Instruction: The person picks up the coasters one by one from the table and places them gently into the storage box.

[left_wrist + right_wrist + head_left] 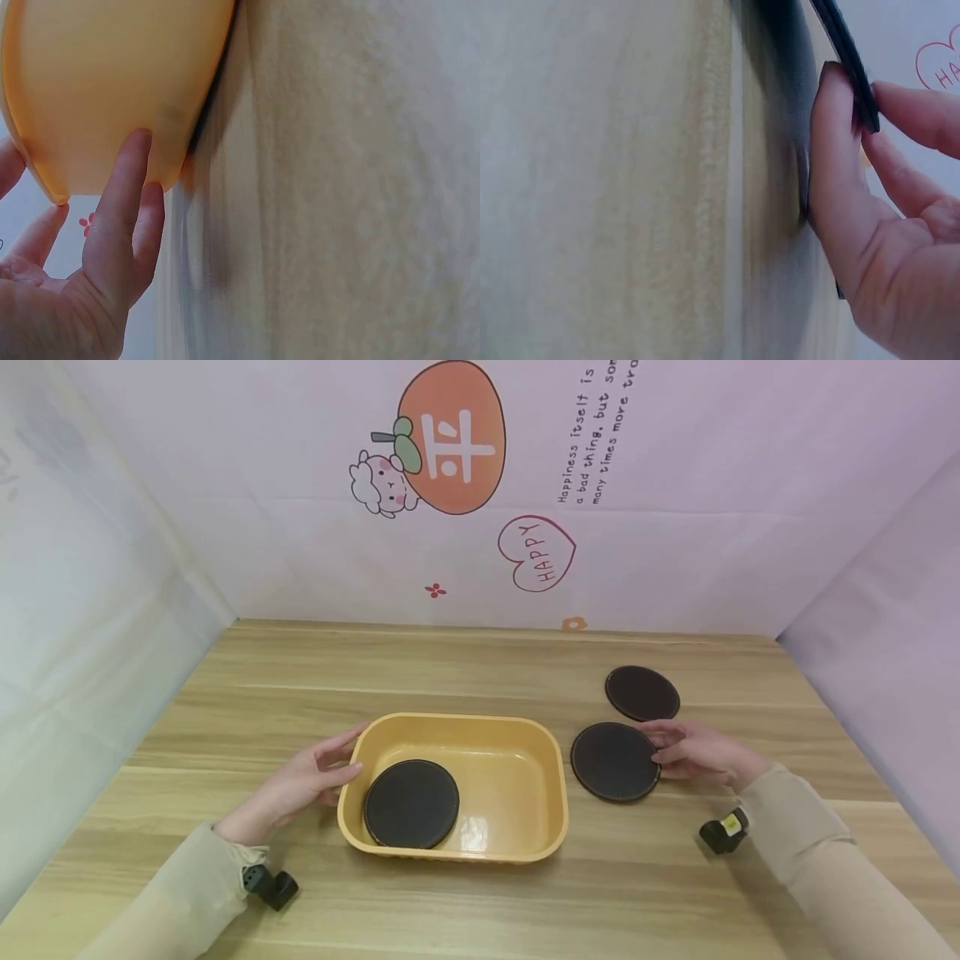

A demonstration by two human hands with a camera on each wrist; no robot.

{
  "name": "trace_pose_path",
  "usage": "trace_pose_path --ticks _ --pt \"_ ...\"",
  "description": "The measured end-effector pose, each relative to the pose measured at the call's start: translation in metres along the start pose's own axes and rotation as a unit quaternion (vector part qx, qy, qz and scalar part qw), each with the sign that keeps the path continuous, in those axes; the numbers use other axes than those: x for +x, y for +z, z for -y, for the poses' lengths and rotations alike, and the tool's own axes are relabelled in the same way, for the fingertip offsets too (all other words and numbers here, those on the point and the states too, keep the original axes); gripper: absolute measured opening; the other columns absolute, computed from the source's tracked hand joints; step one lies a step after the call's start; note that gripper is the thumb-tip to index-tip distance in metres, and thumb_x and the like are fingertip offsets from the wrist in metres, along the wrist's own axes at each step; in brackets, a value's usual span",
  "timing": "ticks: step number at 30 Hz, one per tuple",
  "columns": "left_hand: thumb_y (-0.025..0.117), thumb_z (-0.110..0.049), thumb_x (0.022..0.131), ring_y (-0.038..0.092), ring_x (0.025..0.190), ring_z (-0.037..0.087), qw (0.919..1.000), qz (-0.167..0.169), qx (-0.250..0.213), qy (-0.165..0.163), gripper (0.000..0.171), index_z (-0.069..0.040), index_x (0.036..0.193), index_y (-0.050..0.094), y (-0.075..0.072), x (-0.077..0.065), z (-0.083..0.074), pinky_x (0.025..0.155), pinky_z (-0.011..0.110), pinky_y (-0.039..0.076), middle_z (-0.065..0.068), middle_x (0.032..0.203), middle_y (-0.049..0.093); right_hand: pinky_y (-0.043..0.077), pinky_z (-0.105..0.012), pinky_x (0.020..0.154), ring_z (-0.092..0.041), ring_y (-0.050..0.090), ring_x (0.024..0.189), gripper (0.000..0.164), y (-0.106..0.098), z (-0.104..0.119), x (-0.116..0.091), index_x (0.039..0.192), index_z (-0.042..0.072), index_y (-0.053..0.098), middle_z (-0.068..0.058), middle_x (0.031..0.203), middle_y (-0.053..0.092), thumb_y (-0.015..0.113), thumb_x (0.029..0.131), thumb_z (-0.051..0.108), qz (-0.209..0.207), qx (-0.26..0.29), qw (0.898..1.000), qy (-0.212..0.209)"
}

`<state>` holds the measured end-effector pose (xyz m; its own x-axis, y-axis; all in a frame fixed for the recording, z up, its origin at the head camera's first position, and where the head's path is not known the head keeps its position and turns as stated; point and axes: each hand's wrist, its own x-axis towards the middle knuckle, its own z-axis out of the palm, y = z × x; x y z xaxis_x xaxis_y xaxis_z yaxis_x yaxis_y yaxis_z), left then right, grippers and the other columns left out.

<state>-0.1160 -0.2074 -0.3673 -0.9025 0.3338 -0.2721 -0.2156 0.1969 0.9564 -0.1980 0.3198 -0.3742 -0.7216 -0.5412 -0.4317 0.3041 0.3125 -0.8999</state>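
Note:
My left hand [307, 781] holds the left end of a yellow-orange plastic basin [498, 785], thumb at the rim. In the left wrist view, fingers [120, 202] of that hand touch the outer wall. Inside the basin, at its left, lies a round black coaster [412, 804] with a stitched edge. My right hand [697, 752] pinches another black coaster [615, 762] by its right edge. The right wrist view shows this coaster [847, 64] edge-on, raised off the table, with a dark surface below it. Beyond the right hand lies a further dark coaster [642, 693].
A wood-grain table [465, 910] carries everything. A white printed cloth [675, 552] stands behind it, and pale cloth walls flank both sides. Each sleeve has a small black wrist camera [723, 832] below it.

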Motion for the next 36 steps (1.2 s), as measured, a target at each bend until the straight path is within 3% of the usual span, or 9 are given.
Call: trace_pose_path --ticks 3,6,8,15,22,31,36 --pt "0.056 -0.011 0.095 0.062 0.097 0.020 1.0000 -0.001 0.001 0.000 0.069 -0.008 0.151 0.018 0.000 0.000 0.001 0.077 0.040 0.058 0.036 0.136 0.035 0.054 -0.027 0.085 -0.008 0.060 0.100 0.057 -0.003 -0.002 -0.003 0.141 0.001 0.031 0.005 0.114 0.057 0.053 0.089 -0.004 0.022 0.050 0.998 -0.009" --pt "0.056 -0.011 0.095 0.062 0.097 0.020 1.0000 0.000 0.000 0.000 0.069 -0.008 0.151 0.018 0.000 0.000 0.002 0.077 0.040 0.058 0.036 0.136 0.035 0.054 -0.026 0.085 -0.009 0.060 0.100 0.045 -0.004 -0.005 -0.005 0.128 0.019 0.045 0.004 0.113 0.059 0.051 0.091 -0.005 0.051 0.102 0.993 -0.027" --pt "0.056 -0.011 0.095 0.062 0.098 0.020 1.0000 0.000 -0.001 0.000 0.068 -0.007 0.151 0.017 0.000 0.000 0.002 0.077 0.040 0.058 0.036 0.137 0.035 0.054 -0.026 0.086 -0.009 0.060 0.100 0.043 -0.004 -0.006 -0.006 0.122 0.024 0.049 0.003 0.113 0.059 0.048 0.092 -0.007 0.069 0.128 0.989 -0.042" --pt "0.056 -0.011 0.095 0.062 0.098 0.020 1.0000 -0.001 -0.004 -0.001 0.068 -0.008 0.151 0.018 0.000 0.000 0.002 0.078 0.040 0.058 0.036 0.137 0.034 0.054 -0.026 0.086 -0.011 0.061 0.099 0.045 -0.002 -0.008 -0.006 0.122 0.023 0.053 0.001 0.111 0.061 0.042 0.094 -0.009 0.102 0.178 0.976 -0.075" --pt "0.056 -0.011 0.095 0.062 0.098 0.019 1.0000 0.001 -0.005 0.001 0.068 -0.008 0.151 0.017 0.000 0.000 0.001 0.078 0.040 0.058 0.036 0.138 0.033 0.052 -0.027 0.091 -0.011 0.060 0.107 0.052 -0.001 -0.007 -0.006 0.128 0.017 0.053 0.001 0.120 0.061 0.029 0.095 -0.014 0.152 0.217 0.955 -0.135" --pt "0.055 -0.011 0.095 0.062 0.098 0.019 1.0000 0.004 -0.008 0.001 0.069 -0.008 0.151 0.017 0.000 -0.001 0.002 0.078 0.039 0.058 0.035 0.138 0.033 0.053 -0.027 0.088 -0.011 0.060 0.104 0.051 0.001 0.004 -0.009 0.127 0.018 0.056 0.002 0.119 0.061 0.030 0.095 -0.013 0.121 0.244 0.952 -0.138" --pt "0.055 -0.012 0.095 0.062 0.098 0.019 0.9999 0.006 -0.007 0.005 0.068 -0.008 0.152 0.016 0.000 0.000 0.002 0.078 0.039 0.058 0.035 0.137 0.034 0.053 -0.027 0.089 -0.012 0.060 0.103 0.051 0.004 0.012 -0.009 0.129 0.016 0.054 0.000 0.120 0.060 0.029 0.095 -0.014 0.130 0.263 0.945 -0.145"
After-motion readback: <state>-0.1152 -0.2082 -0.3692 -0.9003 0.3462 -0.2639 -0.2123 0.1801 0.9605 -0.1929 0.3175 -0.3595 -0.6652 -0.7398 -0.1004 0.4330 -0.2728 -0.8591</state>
